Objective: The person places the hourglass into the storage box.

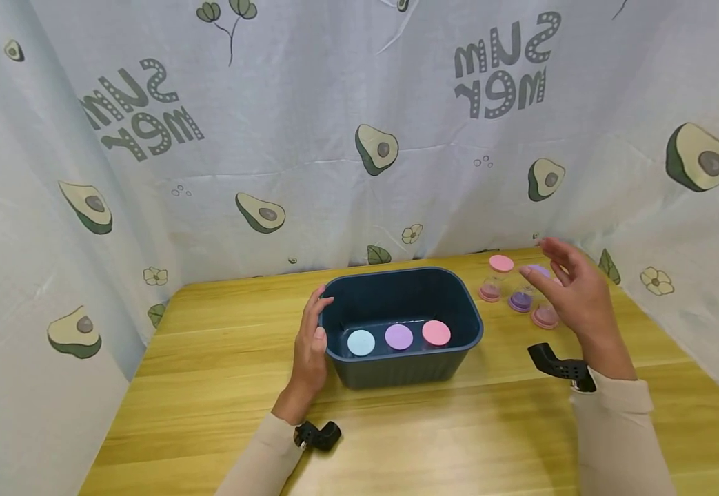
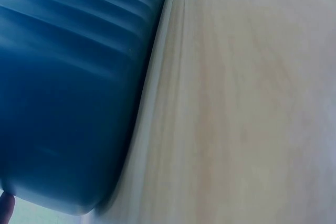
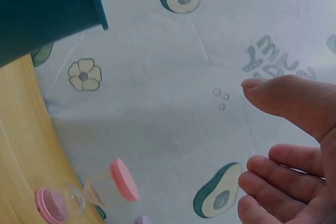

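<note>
A dark blue plastic bin (image 1: 401, 370) stands on the table, three round caps inside it: a light blue cap (image 1: 361, 343), a purple cap (image 1: 399, 337) and a pink cap (image 1: 436, 333). My left hand (image 1: 311, 348) rests against the bin's left end, fingers loosely extended; in the left wrist view one fingertip (image 2: 6, 207) shows at the bin's edge. My right hand (image 1: 576, 289) hovers with fingers spread and nothing in it. Close beside it stand a pink sand timer (image 1: 491, 289), a purple sand timer (image 1: 521, 299) and another pink sand timer (image 1: 545, 315), the latter two partly hidden by the hand.
The wooden table (image 1: 229, 358) carries the bin and the sand timers. Behind it hangs a white curtain (image 1: 309, 138) with avocado prints, which also runs along both sides. A black wrist camera mount (image 1: 560, 365) sits on the right wrist.
</note>
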Tool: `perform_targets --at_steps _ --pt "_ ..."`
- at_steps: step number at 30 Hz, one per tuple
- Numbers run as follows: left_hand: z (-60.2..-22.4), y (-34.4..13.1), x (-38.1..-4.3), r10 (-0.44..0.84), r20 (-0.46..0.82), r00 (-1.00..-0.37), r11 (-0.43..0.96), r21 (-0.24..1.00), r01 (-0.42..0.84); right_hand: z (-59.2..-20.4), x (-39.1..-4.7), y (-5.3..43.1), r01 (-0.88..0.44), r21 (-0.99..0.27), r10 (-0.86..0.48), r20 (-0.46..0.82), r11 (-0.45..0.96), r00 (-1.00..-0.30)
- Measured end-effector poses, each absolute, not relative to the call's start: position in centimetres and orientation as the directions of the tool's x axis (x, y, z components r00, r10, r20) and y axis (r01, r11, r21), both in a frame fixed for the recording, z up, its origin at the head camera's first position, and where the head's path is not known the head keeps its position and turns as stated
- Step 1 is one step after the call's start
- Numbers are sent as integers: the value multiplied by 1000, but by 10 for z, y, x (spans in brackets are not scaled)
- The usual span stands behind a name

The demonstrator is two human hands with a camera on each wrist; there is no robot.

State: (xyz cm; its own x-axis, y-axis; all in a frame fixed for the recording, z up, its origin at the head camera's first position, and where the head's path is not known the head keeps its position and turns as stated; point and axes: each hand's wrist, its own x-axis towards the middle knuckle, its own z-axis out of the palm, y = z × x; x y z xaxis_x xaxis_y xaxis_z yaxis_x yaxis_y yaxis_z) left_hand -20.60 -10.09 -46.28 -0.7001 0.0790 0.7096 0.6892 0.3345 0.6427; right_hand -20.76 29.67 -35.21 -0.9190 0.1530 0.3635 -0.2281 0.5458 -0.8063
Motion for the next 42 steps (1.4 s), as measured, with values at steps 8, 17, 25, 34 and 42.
perform_targets --at_steps 8,17,25,34,42 --pt "-462 -102 -207 72 699 -712 332 656 678 -354 -210 310 -193 -818 230 365 541 -902" --pt "-464 -100 -203 75 687 -723 327 668 669 -365 -207 325 -120 -818 283 327 563 -901" --pt "-463 -100 -203 76 686 -723 330 667 668 -377 -213 339 -74 -833 342 305 549 -889" --pt "-463 -99 -203 72 690 -720 314 670 673 -389 -219 350 -41 -836 359 280 548 -890" --pt "-462 -99 -204 78 691 -719 313 667 676 -396 -219 354 8 -835 346 219 550 -912"
